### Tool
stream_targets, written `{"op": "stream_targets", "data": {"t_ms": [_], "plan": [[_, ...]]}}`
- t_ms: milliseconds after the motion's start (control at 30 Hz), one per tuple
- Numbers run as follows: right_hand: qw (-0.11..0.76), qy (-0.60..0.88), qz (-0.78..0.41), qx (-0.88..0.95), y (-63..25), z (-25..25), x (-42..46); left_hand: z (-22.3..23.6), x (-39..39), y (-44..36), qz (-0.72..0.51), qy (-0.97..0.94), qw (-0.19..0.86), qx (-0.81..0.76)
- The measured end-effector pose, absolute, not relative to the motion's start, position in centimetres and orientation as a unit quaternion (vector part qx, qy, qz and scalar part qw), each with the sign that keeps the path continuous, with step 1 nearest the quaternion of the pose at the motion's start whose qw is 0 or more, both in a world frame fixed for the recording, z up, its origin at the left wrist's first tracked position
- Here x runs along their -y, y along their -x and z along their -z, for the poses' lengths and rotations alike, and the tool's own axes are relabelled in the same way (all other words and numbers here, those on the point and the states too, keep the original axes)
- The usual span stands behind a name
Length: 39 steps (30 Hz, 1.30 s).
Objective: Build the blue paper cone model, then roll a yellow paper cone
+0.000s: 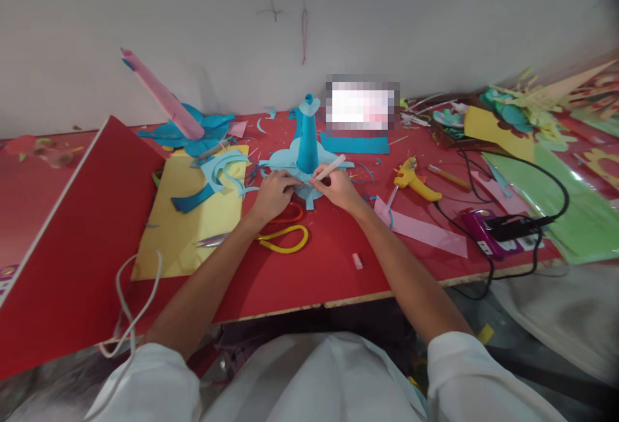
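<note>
Blue paper tower [308, 144]: likely light, crushable; hold scalloped base [284, 155] (never squeeze); right hand [340, 188] grasps pen [331, 168], left hand [275, 195] grip unclear

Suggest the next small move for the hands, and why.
Perhaps a short stroke of the pen on the pale base: the right hand holds the pen slanted, lower end close to the base, and the left hand is there too.
</note>
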State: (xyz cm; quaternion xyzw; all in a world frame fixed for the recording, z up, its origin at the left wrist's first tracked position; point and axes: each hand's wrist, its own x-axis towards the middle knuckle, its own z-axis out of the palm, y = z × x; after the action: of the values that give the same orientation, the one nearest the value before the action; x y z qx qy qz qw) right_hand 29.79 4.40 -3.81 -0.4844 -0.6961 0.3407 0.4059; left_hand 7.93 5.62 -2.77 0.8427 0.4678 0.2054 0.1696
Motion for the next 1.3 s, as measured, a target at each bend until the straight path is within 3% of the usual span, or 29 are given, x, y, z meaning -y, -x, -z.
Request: {"op": "stream_targets", "data": {"t_ms": [333, 533, 767, 1300], "plan": [[0.411, 0.461, -0.375, 0.692, -29.7, 3.8, -4.1, 3.1, -5.8, -7.8, -0.207, -0.843, 0.17, -0.467], [0.408, 0.496, -0.333, 0.69, -29.7, 3.7, -4.2, 2.9, -5.7, -7.8, -0.209, -0.843, 0.174, -0.464], [0.486, 0.498, -0.316, 0.646, -29.9, 3.3, -3.3, 3.1, -5.8, -7.7, -0.24, -0.852, 0.203, -0.419], [0.401, 0.481, -0.329, 0.707, -29.3, 3.2, -2.7, 3.3, -6.1, -7.4, -0.218, -0.867, 0.21, -0.395]]}}
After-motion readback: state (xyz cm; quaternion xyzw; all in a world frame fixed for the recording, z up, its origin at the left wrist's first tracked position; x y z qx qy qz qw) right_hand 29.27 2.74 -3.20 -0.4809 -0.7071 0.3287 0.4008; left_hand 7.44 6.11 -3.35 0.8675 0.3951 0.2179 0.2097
